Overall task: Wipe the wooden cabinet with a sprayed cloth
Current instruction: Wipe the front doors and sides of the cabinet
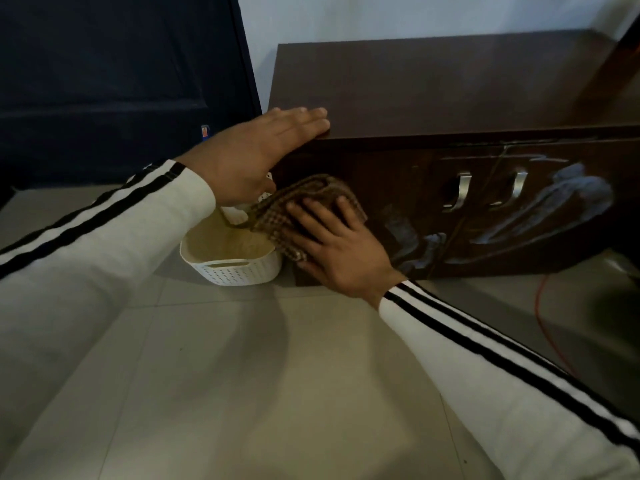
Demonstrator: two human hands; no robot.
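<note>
We are looking down at the cabinet (433, 84), which is filling the upper right of the frame, its long axis running left to right. The cloth (273, 220) is lying against the left end of the cabinet's front face, just below the top edge. The right hand (332, 244) is pressing it there: its grip is apart, fingers spread flat over the cloth, not curled round it. The left hand (256, 150) is resting on the top's near left corner, above the cloth, its grip likewise apart and its fingers straight and together.

Pale wet streaks (540, 216) are showing on the front towards the right of the frame, beyond the two metal handles (459, 190). We are judging that the next stroke turns on this: the streaked face is lying to the right of the cloth, along the cabinet's long axis, and the right hand is the nearer one. The handles are standing between the cloth and the streaks, so the stroke may need to pass over or around them.

A white basket (235, 268) is sitting on the floor (242, 375) just left of the cabinet, partly behind the cloth.
</note>
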